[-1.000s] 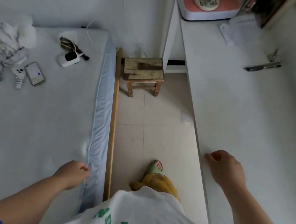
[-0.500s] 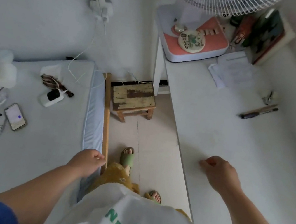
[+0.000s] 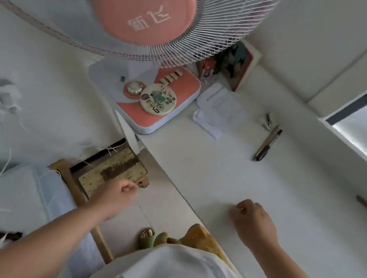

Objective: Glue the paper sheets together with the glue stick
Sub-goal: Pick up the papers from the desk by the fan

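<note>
White Chinese characters, inverted, mark the fan's pink hub.

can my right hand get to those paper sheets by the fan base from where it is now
Probably yes. The right hand hovers over bare desk, and nothing lies between it and the paper sheets, though they sit well ahead, so it means a long forward stretch.
</note>
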